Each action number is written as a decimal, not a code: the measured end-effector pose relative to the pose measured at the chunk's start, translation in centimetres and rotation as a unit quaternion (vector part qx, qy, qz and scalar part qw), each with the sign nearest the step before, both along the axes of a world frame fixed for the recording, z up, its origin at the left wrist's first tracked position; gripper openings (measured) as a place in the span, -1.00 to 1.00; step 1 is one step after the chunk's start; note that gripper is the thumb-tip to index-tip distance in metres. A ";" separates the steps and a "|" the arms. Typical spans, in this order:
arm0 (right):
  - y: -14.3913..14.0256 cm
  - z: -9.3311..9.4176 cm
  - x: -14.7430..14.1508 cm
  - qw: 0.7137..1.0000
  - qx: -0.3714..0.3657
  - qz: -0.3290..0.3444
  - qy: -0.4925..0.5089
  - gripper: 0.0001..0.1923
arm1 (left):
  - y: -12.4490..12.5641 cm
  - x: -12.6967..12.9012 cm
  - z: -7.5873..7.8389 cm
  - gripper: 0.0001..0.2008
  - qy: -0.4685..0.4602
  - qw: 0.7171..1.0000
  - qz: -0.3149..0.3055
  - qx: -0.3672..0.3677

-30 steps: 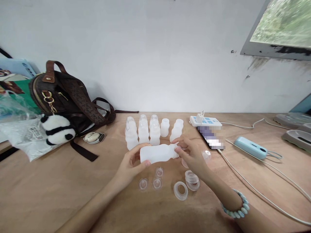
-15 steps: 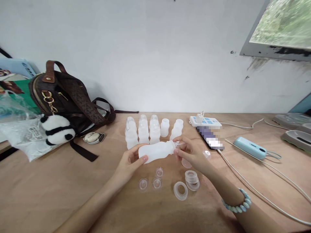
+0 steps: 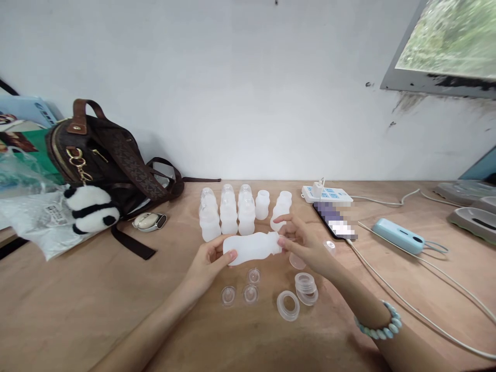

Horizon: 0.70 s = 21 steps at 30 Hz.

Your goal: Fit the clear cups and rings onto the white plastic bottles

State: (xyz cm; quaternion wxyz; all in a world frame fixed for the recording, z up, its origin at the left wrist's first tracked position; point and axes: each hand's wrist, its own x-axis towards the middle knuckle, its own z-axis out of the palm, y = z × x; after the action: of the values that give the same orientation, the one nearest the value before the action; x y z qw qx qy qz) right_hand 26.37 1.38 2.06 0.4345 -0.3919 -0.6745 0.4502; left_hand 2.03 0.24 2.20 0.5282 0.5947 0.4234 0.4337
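White cloudy plastic bottle lies sideways in mid-air over the table, neck to the right, no cap on. Left hand curled round its base end w/ thumb on the near side; right hand pinches the neck end w/ fingertips, other fingers loosely spread. Just behind, far side: cluster of same bottles standing upright, some w/ clear tops. Near side, under the bottle: small clear teats and stacked rings on the table. Right: phone, power strip, cables, blue device. Far left: brown bag w/ panda toy.
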 end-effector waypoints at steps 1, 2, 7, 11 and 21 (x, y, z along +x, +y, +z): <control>0.0 -0.2 0.0 1.000 -0.010 -0.018 -0.013 -0.66 | -0.1 0.0 0.0 -0.62 -0.001 1.000 -0.004 -0.001; 0.1 -0.3 -0.1 0.999 -0.013 -0.032 -0.022 -0.64 | -0.1 0.0 0.1 -0.62 -0.002 1.000 -0.007 -0.003; -0.1 0.4 0.3 0.998 0.050 0.022 -0.023 -0.55 | -0.1 -0.1 0.0 -0.63 0.007 1.000 0.009 -0.011; -0.2 0.4 -0.1 0.997 0.056 0.020 -0.042 -0.68 | 0.0 0.0 -0.1 -0.62 0.006 1.000 -0.004 -0.014; -0.4 0.7 0.2 0.989 0.099 0.073 -0.077 -0.45 | 0.1 -0.2 -0.8 -0.56 -0.023 0.997 -0.002 -0.073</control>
State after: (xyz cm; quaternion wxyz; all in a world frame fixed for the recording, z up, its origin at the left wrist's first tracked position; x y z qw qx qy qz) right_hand 26.56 0.94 2.74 0.3841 -0.3305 -0.7737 0.3804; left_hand 1.87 0.35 1.42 0.5802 0.5454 0.4408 0.4142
